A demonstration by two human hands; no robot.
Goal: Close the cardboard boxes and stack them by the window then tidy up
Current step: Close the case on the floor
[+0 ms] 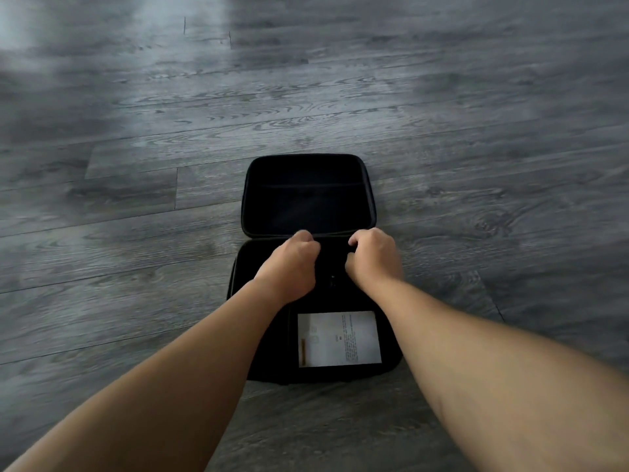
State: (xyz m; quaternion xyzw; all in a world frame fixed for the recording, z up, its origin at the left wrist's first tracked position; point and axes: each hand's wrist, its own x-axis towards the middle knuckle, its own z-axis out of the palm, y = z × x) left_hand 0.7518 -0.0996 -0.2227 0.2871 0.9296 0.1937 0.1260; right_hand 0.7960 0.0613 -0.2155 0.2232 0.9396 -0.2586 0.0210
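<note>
No cardboard box shows in the head view. A black zip case [308,195] lies open on the floor, its lid flat on the far side. My left hand [289,264] and my right hand [372,257] reach into the near half by the hinge. Both curl their fingers down round something black there, whose shape is lost in the dark lining. A white printed sheet [338,338] lies in the near part of that half, between my forearms.
Grey wood-plank floor [136,199] spreads all around the case. Pale light reflects off the floor at the top left [41,22].
</note>
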